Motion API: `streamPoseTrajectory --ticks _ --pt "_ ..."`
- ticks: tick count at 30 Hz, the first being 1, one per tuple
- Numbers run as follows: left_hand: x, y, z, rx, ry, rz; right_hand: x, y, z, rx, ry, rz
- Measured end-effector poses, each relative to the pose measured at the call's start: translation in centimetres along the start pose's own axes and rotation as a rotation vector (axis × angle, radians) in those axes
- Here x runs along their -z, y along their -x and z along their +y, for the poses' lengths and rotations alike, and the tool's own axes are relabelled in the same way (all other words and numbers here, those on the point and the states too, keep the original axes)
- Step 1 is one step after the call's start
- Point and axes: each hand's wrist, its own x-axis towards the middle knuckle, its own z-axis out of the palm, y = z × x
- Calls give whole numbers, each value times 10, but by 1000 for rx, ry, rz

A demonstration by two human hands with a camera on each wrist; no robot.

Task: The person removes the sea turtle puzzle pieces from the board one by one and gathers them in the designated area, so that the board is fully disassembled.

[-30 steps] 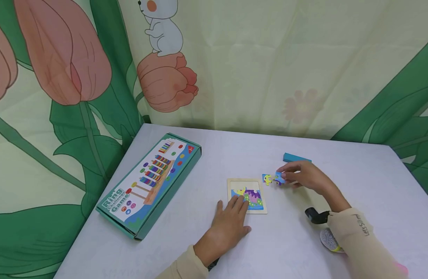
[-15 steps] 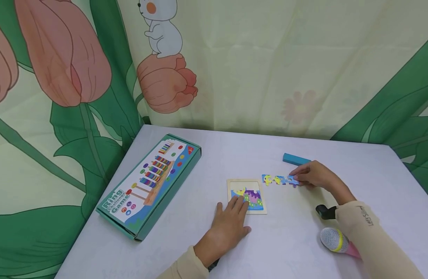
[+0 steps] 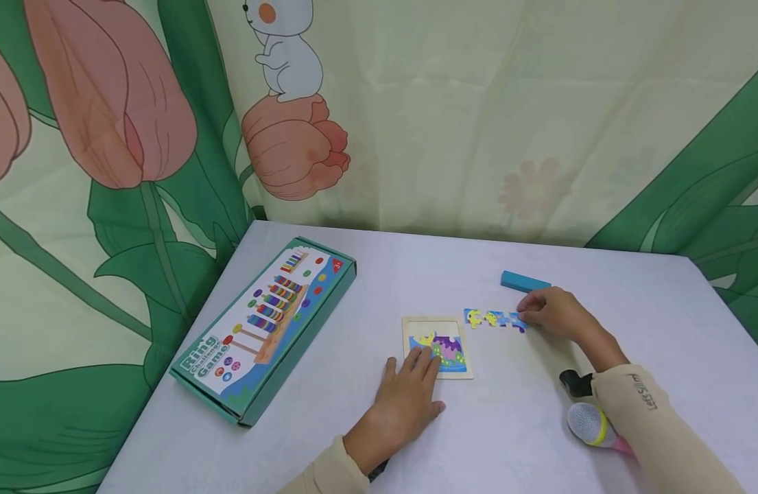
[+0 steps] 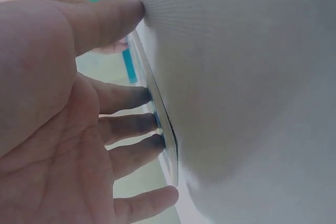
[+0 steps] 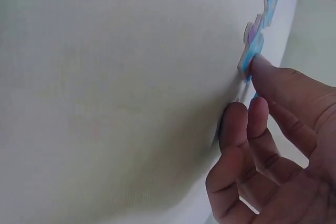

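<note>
The fingertips of my left hand (image 3: pixel 406 398) rest spread on the near left part of a small wooden puzzle board (image 3: pixel 468 363). A purple, yellow and green picture fills its lower part, while the upper part shows bare wood. In the left wrist view, straight fingertips (image 4: pixel 137 123) meet the board's face, with the thumb on the table. My right hand (image 3: pixel 558 315) pinches the right-end blue jigsaw piece (image 3: pixel 518 326) of a short row. Yellow-and-blue jigsaw pieces (image 3: pixel 473 318) lie left of it. The right wrist view has the thumb (image 5: pixel 262 69) on that end piece's edge.
A blue bar (image 3: pixel 524 281) lies just behind the right hand. Beside the right forearm is a toy microphone (image 3: pixel 591 422) with a pink handle. A green ring game box (image 3: pixel 267 329) takes up the table's left side; a printed curtain hangs behind.
My right hand has moved right along the row, from a middle jigsaw piece to the end one, baring the pieces between. My left hand has stayed on the board.
</note>
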Motion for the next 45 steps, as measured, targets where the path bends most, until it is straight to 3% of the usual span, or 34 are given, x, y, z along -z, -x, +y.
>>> streamPoseTrajectory --ticks 5,10,18,25,35,40,45 --pt "2 3 2 -4 18 -44 -1 5 -9 57 11 42" --pt "6 10 8 -10 27 -109 -13 5 -47 94 -27 19" --pt "5 15 13 -15 1 -149 -55 5 -108 331 -29 -76" --pt "6 13 11 -15 41 -171 -81 5 -125 490 -16 -127" --pt "7 13 9 -11 49 -180 -88 5 -128 456 -52 -124" --pt "7 13 9 -7 36 -181 -85 5 -124 436 -143 -138" --pt "5 13 9 0 44 -174 -68 6 -111 385 -259 -140"
